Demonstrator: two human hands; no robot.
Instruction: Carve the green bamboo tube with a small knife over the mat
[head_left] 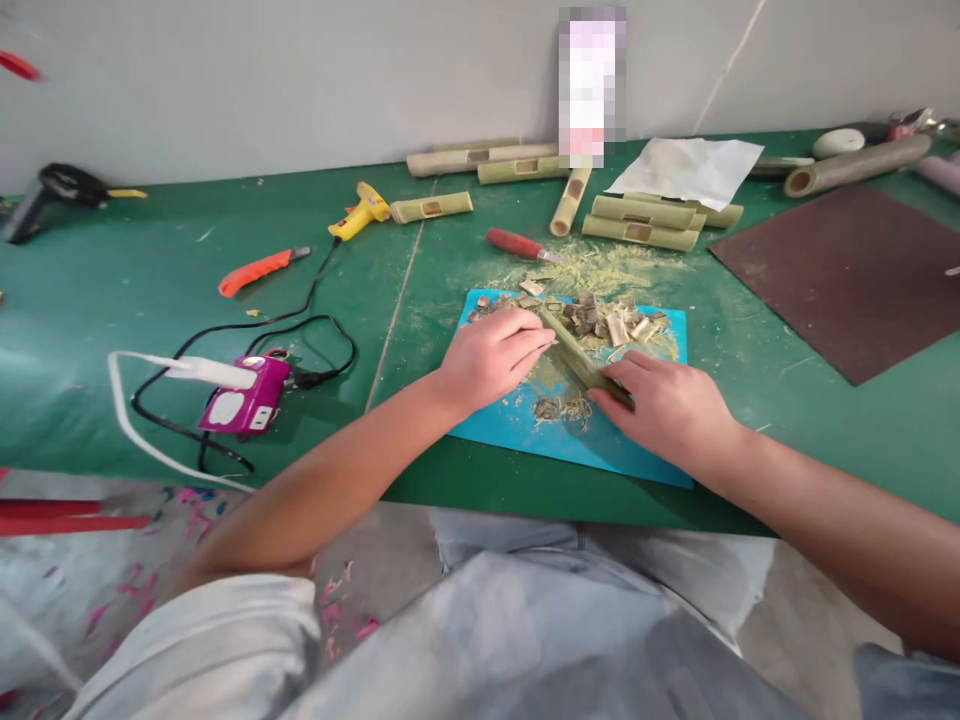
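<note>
A green bamboo tube (576, 352) lies slanted between my two hands, above a blue mat (645, 462). My left hand (496, 358) is closed at its far upper end, fingertips pressed together; a small pale bit shows at the fingertips. The lower near end is gripped by my right hand (667, 408), thumb on one side and fingers on the other. Bamboo chips (616, 326) and shavings are heaped on the mat just beyond the tube. A red-handled carving tool (517, 243) rests behind the mat, its metal tip among sawdust.
Notched bamboo tubes (641, 234) lie along the back, some under white paper (686, 170). To the right is a brown board (847, 285). On the left are an orange utility knife (259, 272), a yellow glue gun (361, 211), a purple power strip (247, 398) with cords, and a black tool (64, 190).
</note>
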